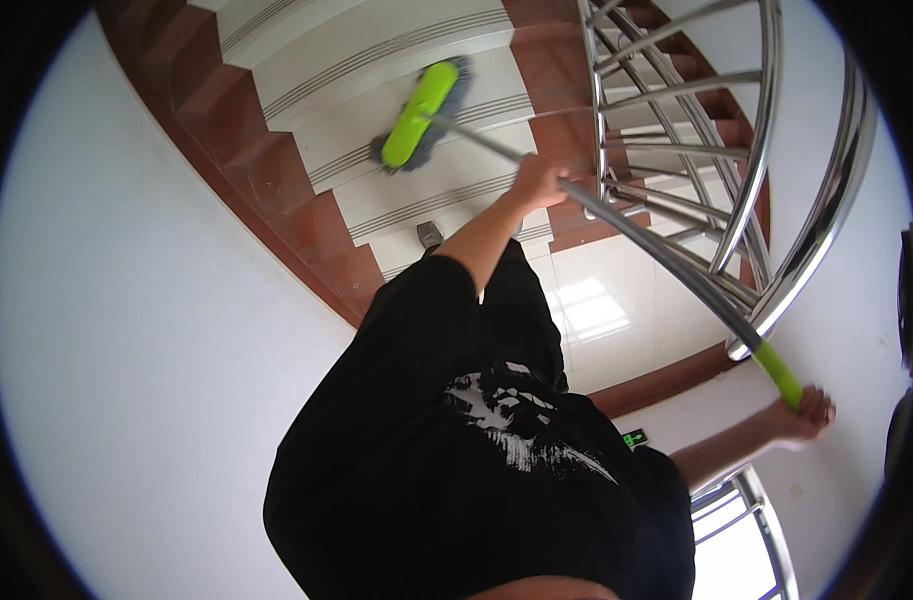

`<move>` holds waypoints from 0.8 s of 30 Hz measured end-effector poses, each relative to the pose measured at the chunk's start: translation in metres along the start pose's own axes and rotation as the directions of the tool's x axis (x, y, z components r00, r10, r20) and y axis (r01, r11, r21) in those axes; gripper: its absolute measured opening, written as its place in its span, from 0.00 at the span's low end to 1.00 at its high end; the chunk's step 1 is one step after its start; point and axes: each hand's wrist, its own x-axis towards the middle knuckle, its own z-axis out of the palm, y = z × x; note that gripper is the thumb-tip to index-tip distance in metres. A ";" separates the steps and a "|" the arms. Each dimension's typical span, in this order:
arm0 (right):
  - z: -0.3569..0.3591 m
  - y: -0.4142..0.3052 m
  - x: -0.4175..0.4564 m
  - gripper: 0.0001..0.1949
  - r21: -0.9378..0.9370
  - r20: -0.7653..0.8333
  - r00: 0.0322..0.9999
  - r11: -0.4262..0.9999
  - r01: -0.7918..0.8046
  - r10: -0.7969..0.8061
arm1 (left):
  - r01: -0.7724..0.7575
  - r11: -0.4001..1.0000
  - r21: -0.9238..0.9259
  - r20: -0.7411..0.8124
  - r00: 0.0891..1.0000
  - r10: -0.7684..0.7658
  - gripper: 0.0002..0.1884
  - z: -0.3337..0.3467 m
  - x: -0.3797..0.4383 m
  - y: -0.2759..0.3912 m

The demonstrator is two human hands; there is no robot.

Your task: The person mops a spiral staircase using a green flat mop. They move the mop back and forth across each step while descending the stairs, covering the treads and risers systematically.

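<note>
A flat mop with a lime green head and a grey fringed pad lies slantwise across the pale stair treads, over a grooved tread edge. Its long grey shaft runs back to the right, ending in a lime green grip. Partway along the shaft, my left hand is closed around it. At the far end, my right hand grips the top of the handle, slightly blurred. One grey shoe shows on a step below my black trousers.
Red-brown tiles border the steps on the left, along a white wall. A curved stainless steel railing stands right, close to the shaft. Glossy floor tiles lie below it. A green exit sign is on the wall.
</note>
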 end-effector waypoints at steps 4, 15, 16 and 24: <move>0.105 0.085 -0.069 0.08 -0.064 0.119 0.961 0.968 -0.243 0.249 | 0.283 0.944 0.170 -0.085 0.959 -0.272 0.15 -0.073 -0.107 -0.110; 0.224 0.074 -0.279 0.10 -0.029 0.654 0.572 0.772 -0.635 0.495 | 0.428 0.893 0.141 -0.156 0.900 -0.407 0.11 -0.212 -0.319 -0.251; 0.211 0.068 -0.270 0.10 -0.028 0.656 0.575 0.777 -0.629 0.489 | 0.371 0.917 0.149 -0.106 0.928 -0.358 0.11 -0.206 -0.309 -0.240; 0.055 -0.012 -0.125 0.11 0.144 0.247 0.940 0.950 -0.277 0.236 | 0.217 0.969 0.119 0.259 0.935 -0.241 0.14 -0.102 -0.154 -0.092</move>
